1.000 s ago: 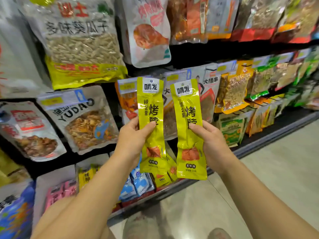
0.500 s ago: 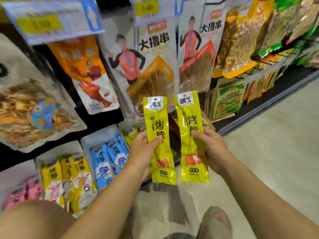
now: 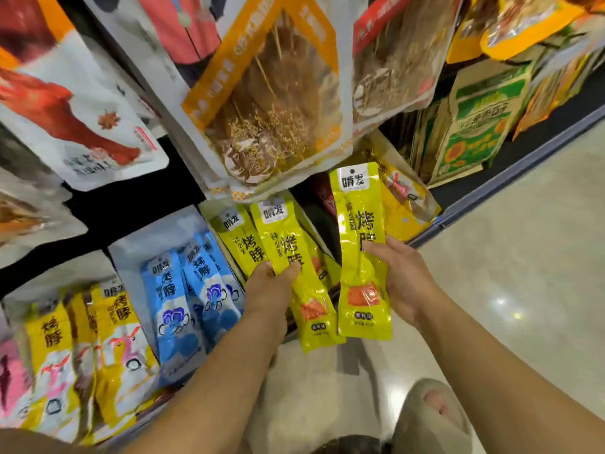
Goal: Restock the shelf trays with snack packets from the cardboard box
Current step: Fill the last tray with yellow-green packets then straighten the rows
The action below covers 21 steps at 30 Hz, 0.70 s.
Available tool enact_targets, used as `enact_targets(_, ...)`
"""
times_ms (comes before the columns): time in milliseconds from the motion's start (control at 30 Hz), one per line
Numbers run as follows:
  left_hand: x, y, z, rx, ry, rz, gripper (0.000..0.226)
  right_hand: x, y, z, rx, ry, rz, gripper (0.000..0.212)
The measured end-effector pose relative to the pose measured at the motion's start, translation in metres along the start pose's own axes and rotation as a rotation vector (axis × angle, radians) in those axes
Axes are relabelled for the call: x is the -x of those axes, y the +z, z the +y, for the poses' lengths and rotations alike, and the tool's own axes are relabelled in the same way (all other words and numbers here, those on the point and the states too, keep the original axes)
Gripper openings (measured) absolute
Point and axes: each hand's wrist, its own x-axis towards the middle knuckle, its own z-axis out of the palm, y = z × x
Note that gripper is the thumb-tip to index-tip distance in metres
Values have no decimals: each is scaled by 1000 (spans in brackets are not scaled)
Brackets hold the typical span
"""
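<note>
Shelf [image 3: 137, 208] stock is crowded behind; one long yellow-green packet [image 3: 307, 299] is pinched by the left hand [image 3: 270, 291], its twin [image 3: 358, 231] at three o'clock gripped by the right hand [image 3: 404, 283].

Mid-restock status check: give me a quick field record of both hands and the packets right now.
left hand: grips a long lime-yellow plastic snack packet, top end beside the stocked matching packets
right hand: holds a second identical packet upright, right of the first
neighbours: blue plastic packets left of the stocked ones
cardboard box: not in view
</note>
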Motion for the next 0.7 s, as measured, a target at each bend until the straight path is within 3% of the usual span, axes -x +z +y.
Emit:
enact_targets(33, -7, 2, 0, 24, -22, 11, 16, -3, -2, 3, -6, 8, 2, 25)
enact_targets(133, -24, 9, 9, 41, -17, 37, 61, -13, -9, 10, -42, 31, 16, 27)
enact_targets(167, -34, 11, 11, 59, -20, 57, 67, -16, -11, 12, -54, 37, 22, 27)
enact_targets(267, -53, 17, 20, 2, 14, 35, 49, -22, -14, 14, -87, 44, 40, 29)
enact_targets(433, -78, 29, 28, -91, 23, 166, 69, -28, -18, 14, -120, 34, 40, 32)
enact_targets(700, -103, 37, 22, -487, 79, 278, 61, -26, -31, 18, -128, 31, 1, 32)
